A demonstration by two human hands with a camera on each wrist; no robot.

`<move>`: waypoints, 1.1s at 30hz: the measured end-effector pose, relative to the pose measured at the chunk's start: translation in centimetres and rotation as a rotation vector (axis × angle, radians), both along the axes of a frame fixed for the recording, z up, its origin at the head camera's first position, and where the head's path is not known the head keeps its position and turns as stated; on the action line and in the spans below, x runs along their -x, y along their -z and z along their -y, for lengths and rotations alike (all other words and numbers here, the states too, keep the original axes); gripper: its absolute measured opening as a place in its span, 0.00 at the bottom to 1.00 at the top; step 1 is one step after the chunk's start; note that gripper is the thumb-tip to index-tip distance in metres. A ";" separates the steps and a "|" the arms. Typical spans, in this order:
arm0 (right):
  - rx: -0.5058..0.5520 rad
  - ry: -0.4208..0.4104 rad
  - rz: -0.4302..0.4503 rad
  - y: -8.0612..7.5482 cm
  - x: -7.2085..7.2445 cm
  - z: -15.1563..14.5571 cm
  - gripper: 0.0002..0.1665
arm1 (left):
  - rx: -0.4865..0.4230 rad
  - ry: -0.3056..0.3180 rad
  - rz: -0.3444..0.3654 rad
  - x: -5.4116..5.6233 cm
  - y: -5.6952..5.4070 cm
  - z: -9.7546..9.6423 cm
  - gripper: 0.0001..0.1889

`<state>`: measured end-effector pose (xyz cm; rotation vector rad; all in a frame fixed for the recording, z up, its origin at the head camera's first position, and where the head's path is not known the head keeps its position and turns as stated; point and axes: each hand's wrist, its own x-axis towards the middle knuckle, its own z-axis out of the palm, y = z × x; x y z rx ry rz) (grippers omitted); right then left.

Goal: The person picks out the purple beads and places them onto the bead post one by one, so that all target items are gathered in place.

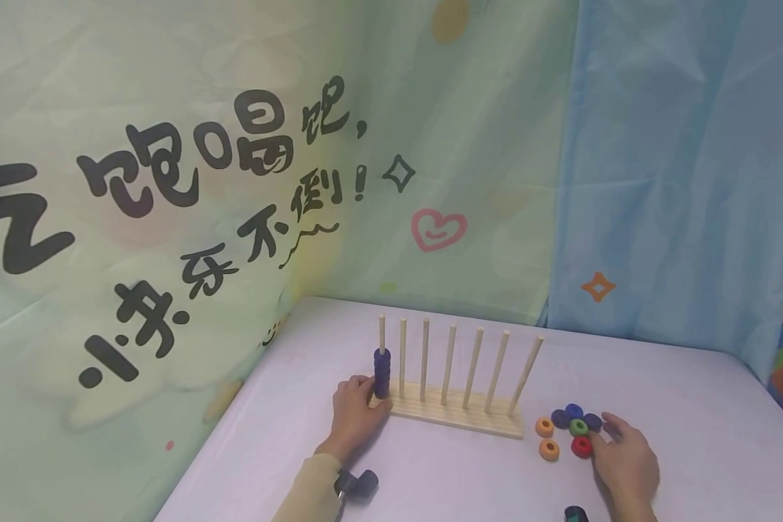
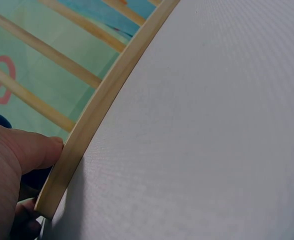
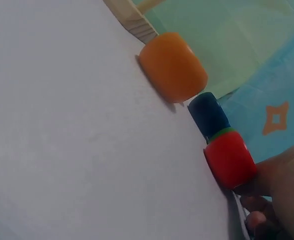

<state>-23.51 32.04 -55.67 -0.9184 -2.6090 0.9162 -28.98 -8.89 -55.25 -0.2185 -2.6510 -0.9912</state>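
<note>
My left hand (image 1: 357,407) grips the left end of a wooden peg rack (image 1: 457,422), its thumb on the front edge of the base. Several dark blue beads (image 1: 382,373) are stacked on the leftmost peg beside it. On the right, my right hand (image 1: 626,460) rests at a cluster of loose ring beads, thumb and forefinger parted around a dark blue bead (image 1: 592,421). The red bead (image 1: 581,446) lies right by the thumb, overlapping it in the right wrist view. A green bead (image 1: 578,427) and two more blue beads sit just beyond.
Two orange beads (image 1: 549,450) lie at the cluster's left, near the rack's right end. The other upright pegs (image 1: 476,368) are bare. A white-covered table (image 1: 444,478) meets printed curtains (image 1: 457,145) at the back and left.
</note>
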 end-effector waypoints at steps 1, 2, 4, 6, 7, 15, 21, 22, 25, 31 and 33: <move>-0.010 -0.003 0.010 0.0 0.1 0.0 0.29 | -0.001 0.000 0.000 0.0 0.0 0.0 0.26; -0.020 -0.007 0.019 0.1 0.1 0.0 0.29 | -0.002 0.001 0.000 0.0 0.0 0.0 0.26; -0.044 -0.021 0.032 0.1 0.1 0.0 0.29 | -0.001 0.005 -0.008 0.0 0.0 0.0 0.26; -0.059 -0.032 0.036 0.1 0.2 0.0 0.29 | -0.006 0.009 -0.009 0.0 0.0 0.1 0.26; -0.063 -0.036 0.035 0.1 0.2 0.0 0.29 | -0.007 0.011 -0.009 0.0 0.0 0.1 0.26; -0.010 0.000 0.031 0.1 0.3 0.0 0.28 | -0.004 0.015 -0.007 0.0 -0.1 0.0 0.27; 0.075 0.069 -0.036 0.0 0.1 0.1 0.30 | 0.005 0.017 -0.006 0.0 0.0 0.1 0.27; 0.087 0.076 -0.046 -0.1 0.1 0.2 0.30 | 0.006 0.016 -0.005 0.0 0.0 0.1 0.27; 0.119 0.090 -0.079 -0.4 -0.1 0.4 0.31 | 0.003 0.015 -0.008 0.1 0.0 0.1 0.26; 0.127 0.120 -0.159 -1.1 -0.2 0.9 0.32 | 0.002 0.014 -0.010 0.1 0.1 0.1 0.25; 0.134 0.127 -0.190 -1.3 -0.2 1.0 0.32 | 0.004 0.013 -0.013 0.1 0.1 0.1 0.25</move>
